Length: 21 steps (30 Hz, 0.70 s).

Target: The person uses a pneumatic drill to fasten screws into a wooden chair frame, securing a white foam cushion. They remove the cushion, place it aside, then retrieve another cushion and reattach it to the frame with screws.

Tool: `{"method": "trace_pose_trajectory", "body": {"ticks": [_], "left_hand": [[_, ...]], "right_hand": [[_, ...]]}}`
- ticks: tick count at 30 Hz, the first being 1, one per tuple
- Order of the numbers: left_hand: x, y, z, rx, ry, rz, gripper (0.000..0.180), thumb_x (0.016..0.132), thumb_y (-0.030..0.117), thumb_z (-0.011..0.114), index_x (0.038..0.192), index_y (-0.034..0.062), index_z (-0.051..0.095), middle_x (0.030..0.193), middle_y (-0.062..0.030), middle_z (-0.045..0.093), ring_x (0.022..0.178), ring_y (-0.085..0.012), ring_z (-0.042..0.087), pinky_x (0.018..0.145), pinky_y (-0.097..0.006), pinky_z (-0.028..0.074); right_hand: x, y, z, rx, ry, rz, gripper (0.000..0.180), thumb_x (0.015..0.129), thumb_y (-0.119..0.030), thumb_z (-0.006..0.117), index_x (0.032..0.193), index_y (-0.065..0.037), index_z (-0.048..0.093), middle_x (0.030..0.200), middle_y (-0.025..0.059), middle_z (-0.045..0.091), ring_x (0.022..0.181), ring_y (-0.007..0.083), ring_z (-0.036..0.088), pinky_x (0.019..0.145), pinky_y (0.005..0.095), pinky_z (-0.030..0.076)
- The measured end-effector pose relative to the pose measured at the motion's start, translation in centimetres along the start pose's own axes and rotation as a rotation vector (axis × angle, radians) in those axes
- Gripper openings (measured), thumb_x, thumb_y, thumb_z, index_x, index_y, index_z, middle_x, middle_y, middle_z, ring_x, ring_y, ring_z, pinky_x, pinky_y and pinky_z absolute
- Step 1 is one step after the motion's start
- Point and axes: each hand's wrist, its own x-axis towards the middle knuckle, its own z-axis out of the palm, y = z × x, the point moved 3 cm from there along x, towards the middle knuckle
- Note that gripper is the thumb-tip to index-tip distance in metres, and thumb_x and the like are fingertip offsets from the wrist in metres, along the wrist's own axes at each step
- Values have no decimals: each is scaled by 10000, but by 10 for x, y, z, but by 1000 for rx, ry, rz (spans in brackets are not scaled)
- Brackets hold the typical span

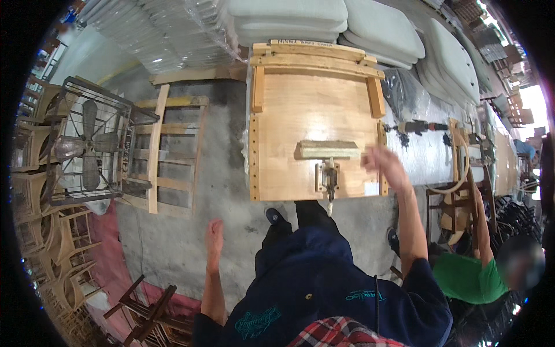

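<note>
A pale wooden board with raised strips [315, 110] lies in front of me like a jig. On its near half a toggle clamp [330, 176] is fixed, its light-tipped handle pointing toward me. A wooden block [329, 150] lies crosswise just beyond the clamp. My right hand [384, 165] hovers over the board's right edge, beside the block's right end; its fingers are smeared by motion. Down at my left side hangs my left hand [214, 234], curled into a loose fist over the floor, away from the board, with nothing seen in it.
Right of the board, a power tool [422, 126] and a hose [464, 156] lie on a plastic-covered surface. Cushioned pads [289, 17] are stacked behind. To the left stand a large fan [89, 144] and a pallet [176, 128]. A person in a green shirt [468, 277] works at right.
</note>
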Motion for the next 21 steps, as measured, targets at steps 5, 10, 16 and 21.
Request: {"method": "trace_pose_trajectory", "body": {"ticks": [5,10,16,21], "left_hand": [[-12,44,30,-93,-149,59,415,1037,329,549,1254,-8,656,1129,-127,732,1082,-212,674,955,-331,502],[-87,-35,44,364,-50,-162,507,956,433,634,1221,3,684,1089,-164,751,1043,-318,709,929,-416,526],[-251,-174,60,611,-402,-168,514,915,508,649,1193,79,705,1079,-170,740,1034,-375,693,894,-430,538],[-204,-140,80,357,-390,-368,494,935,472,656,1221,71,687,1094,-149,735,1023,-336,695,884,-408,538]], "right_hand": [[218,-101,-6,633,-2,-171,591,1046,-401,585,1427,33,462,1226,166,649,1122,257,648,953,395,548],[387,-160,-12,847,233,-152,846,929,-486,732,1446,88,386,1114,169,593,1093,305,613,928,432,565],[489,-197,-1,763,186,-128,762,885,-377,789,1411,60,452,1214,192,608,1115,315,621,886,458,575],[589,-184,-69,532,431,-306,630,893,-245,775,1402,39,536,1268,209,641,1129,279,612,906,410,530]]}}
